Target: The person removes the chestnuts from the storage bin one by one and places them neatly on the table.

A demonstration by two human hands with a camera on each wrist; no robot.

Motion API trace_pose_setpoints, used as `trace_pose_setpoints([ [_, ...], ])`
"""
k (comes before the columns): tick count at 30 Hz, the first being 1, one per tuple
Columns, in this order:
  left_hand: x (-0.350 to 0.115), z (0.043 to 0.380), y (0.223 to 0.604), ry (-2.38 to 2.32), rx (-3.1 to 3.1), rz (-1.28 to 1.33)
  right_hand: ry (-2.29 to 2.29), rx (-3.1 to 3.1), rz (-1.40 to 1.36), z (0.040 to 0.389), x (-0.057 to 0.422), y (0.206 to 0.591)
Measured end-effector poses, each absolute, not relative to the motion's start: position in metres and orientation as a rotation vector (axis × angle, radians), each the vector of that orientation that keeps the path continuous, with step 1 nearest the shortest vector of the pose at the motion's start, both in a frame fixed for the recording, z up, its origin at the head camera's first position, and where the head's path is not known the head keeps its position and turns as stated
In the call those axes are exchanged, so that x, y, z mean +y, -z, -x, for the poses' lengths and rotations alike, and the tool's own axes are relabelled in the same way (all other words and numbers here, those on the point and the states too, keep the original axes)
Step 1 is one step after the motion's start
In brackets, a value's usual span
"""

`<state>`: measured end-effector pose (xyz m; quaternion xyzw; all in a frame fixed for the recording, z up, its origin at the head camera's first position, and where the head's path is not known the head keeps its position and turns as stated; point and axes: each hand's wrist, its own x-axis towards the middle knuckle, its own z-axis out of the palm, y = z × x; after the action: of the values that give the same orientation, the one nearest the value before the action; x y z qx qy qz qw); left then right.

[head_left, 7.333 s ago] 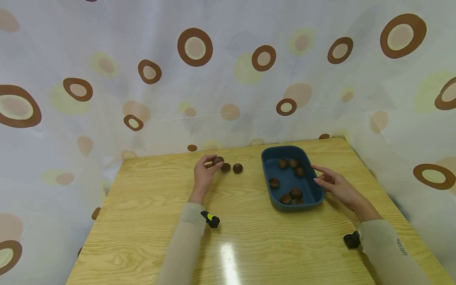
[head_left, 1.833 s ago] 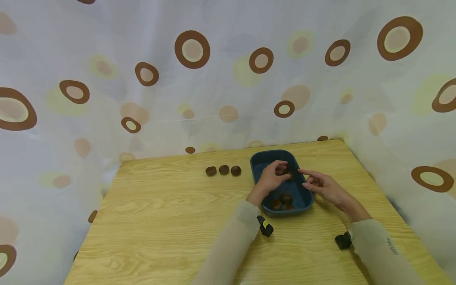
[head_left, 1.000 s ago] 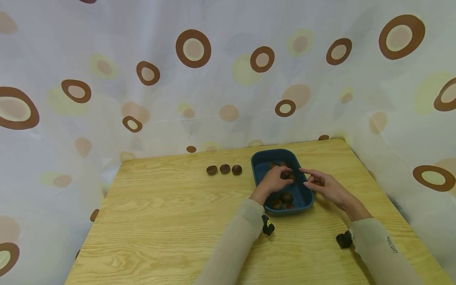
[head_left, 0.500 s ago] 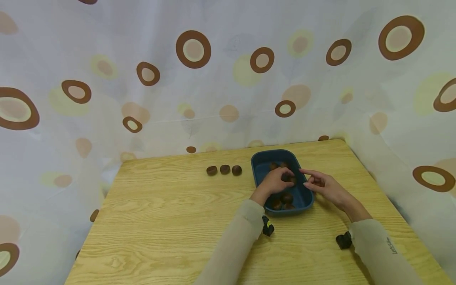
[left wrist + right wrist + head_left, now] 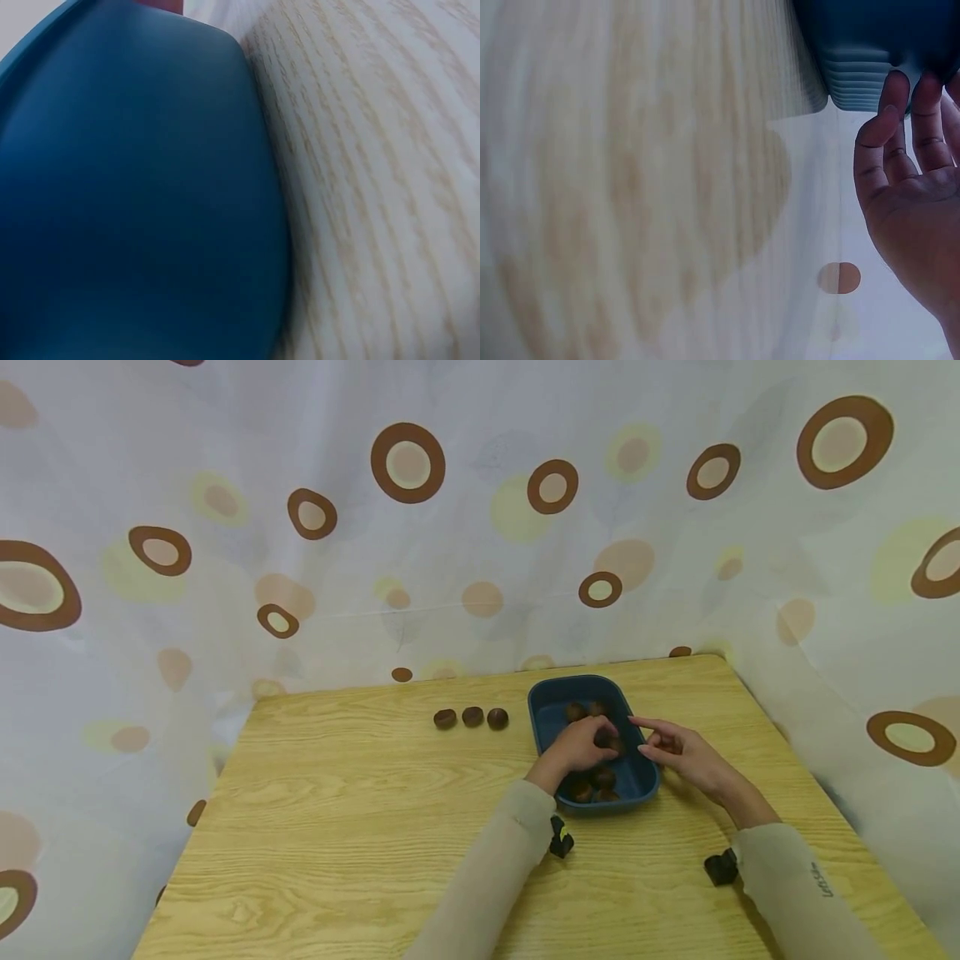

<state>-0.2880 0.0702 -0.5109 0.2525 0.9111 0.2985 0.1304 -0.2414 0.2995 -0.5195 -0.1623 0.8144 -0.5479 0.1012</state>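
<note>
A dark blue tray [image 5: 542, 727] with rounded corners stands on the table, several brown chestnuts [image 5: 576, 712] inside it. My left hand [image 5: 581, 743] reaches over its left rim, with thumb and fingers curled around a chestnut [image 5: 616, 746] near the tray's middle; part of that nut is hidden. On the right side, my right hand [image 5: 686, 760] touches the tray's outer wall with its fingertips, index finger extended along the rim. The right wrist view shows the fingers [image 5: 928, 124] against the wall. Only the tray's side [image 5: 150, 187] fills the left wrist view.
Three chestnuts, with the middle one [image 5: 472, 717] among them, lie in a row on the wooden table [image 5: 337, 827], left of the tray. A patterned cloth [image 5: 480, 527] hangs close behind the table and along its right side.
Earlier, my left hand placed a chestnut at the row's left end, then moved right into the tray. The tray has shifted slightly left; my right hand stays at its side.
</note>
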Motion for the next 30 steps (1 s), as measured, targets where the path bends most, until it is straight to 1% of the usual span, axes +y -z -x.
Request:
trace_pose_setpoints([
  [8, 0.0713, 0.2874, 0.513, -0.742, 2.689, -0.798, 1.612, 2.405, 0.458, 0.2418, 0.2995, 0.5189],
  [30, 0.0706, 0.2831, 0.5105, -0.719, 2.647, -0.867, 1.61, 2.391, 0.458, 0.2405, 0.2985, 0.5181],
])
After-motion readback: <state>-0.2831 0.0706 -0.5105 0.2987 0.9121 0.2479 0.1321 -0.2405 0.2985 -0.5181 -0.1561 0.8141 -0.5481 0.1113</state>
